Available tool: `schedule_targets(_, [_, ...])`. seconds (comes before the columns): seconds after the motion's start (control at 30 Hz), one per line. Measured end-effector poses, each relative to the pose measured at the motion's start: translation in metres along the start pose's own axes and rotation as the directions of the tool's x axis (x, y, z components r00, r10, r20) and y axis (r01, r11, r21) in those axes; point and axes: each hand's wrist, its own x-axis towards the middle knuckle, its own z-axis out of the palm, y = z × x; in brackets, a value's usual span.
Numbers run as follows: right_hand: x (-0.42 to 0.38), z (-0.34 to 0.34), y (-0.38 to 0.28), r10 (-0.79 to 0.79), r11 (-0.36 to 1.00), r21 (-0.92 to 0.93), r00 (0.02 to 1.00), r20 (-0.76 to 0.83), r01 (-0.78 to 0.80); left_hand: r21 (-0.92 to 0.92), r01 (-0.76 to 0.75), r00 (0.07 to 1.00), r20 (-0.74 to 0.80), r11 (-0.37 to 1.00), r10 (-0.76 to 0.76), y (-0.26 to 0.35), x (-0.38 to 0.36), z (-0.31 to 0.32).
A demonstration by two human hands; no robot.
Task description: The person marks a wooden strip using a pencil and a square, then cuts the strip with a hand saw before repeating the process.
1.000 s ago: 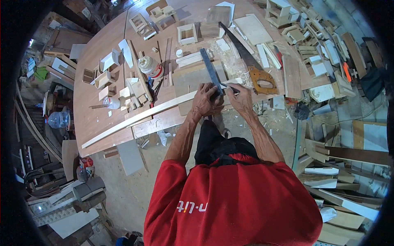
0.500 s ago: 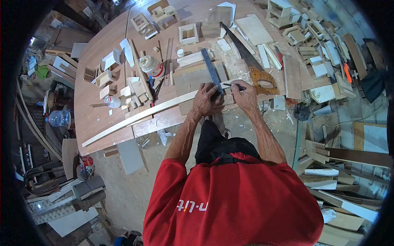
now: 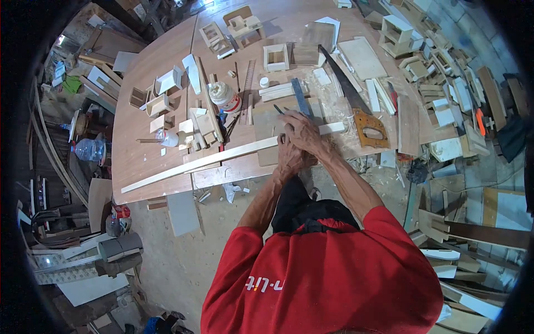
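A long pale wooden strip runs across the near edge of the table, its right end past my hands. My left hand is closed around the strip, its fingers partly hidden by the other hand. Crossing over it, my right hand holds a dark pencil that points up and left. A bluish metal square blade reaches away from under my hands; its near end is hidden. Beneath lies a flat board.
A handsaw lies to the right among sawdust. Left of my hands stand a glue jar and small wooden box pieces. A small wooden frame sits farther back. Wood offcuts crowd the right side.
My right hand has moved left with the pencil, from right of the square to over my left hand. The camera view has shifted, so the table appears farther right.
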Motion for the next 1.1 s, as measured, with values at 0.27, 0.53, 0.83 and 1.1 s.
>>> schedule_targets(0.27, [0.043, 0.035, 0.027, -0.038, 0.988, -0.135, 0.973, 0.228, 0.07, 0.155, -0.091, 0.989, -0.098, 0.984, 0.107, -0.007, -0.008, 0.015])
schedule_targets(0.53, [0.07, 0.031, 0.038, -0.166, 0.916, -0.311, 0.944, 0.285, 0.254, -0.003, -0.169, 0.979, -0.115, 0.986, 0.167, 0.0, 0.0, -0.002])
schedule_targets(0.83, [-0.017, -0.071, 0.062, 0.344, 0.929, -0.026, 0.888, -0.305, -0.368, 0.1, -0.096, 0.995, 0.007, 0.99, 0.095, 0.005, 0.008, -0.007])
schedule_targets(1.1, [-0.117, -0.064, 0.047, 0.564, 0.825, 0.156, 0.809, -0.166, -0.543, -0.007, -0.062, 0.994, 0.088, 0.998, 0.062, 0.024, 0.018, -0.019])
